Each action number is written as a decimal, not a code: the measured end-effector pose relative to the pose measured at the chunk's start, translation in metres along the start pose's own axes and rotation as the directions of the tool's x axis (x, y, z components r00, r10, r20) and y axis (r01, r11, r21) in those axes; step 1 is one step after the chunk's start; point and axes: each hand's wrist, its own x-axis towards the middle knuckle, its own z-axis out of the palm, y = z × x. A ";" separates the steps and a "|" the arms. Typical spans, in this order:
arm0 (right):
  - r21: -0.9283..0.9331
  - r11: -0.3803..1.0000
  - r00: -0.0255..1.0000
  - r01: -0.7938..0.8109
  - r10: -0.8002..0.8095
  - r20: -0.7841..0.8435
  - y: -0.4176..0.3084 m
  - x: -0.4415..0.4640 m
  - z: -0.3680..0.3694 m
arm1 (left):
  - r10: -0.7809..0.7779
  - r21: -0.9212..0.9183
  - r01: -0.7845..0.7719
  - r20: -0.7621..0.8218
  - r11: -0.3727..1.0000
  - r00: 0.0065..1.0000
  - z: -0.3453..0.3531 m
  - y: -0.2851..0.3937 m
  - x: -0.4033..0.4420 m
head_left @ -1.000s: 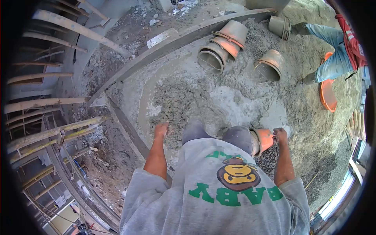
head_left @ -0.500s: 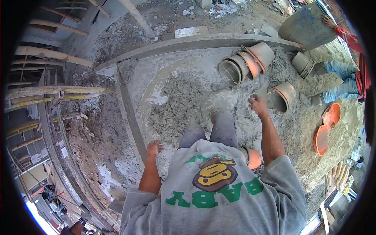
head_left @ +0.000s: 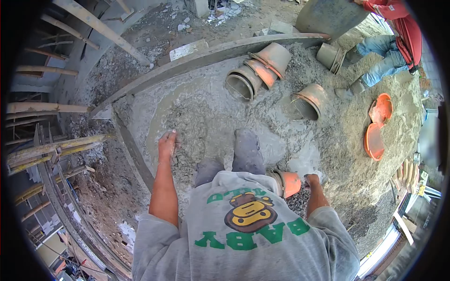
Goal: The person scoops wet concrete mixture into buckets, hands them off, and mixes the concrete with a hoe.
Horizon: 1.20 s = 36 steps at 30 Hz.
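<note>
My left hand [head_left: 168,144] is raised over the wet grey mortar [head_left: 197,124], with its fingers loosely curled and nothing visible in them. My right hand [head_left: 311,181] hangs low at my side with curled fingers, and it too shows nothing held. Just left of it, apart from the hand, an orange mortar-smeared bucket [head_left: 291,184] lies partly hidden by my shirt. My legs stand in the mortar. Ahead lie several nested buckets [head_left: 258,72] on their side, and to their right a single tipped bucket [head_left: 310,102].
A low grey border [head_left: 211,55] edges the mortar at the back. At the far right, a person in red [head_left: 407,35] is beside a large grey drum [head_left: 328,18]. More buckets [head_left: 330,57] and orange pans [head_left: 375,140] lie on the sand. Bamboo poles [head_left: 61,146] stick out at left.
My left hand has swung forward and up over the mortar. My right hand has dropped back beside the orange bucket. The view has shifted, so the surroundings appear farther left and higher.
</note>
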 end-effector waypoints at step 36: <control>-0.770 0.328 0.597 0.548 -0.798 0.085 -0.392 0.063 0.437 | -0.371 -0.067 0.368 -0.048 0.928 0.927 0.111 -0.206 0.043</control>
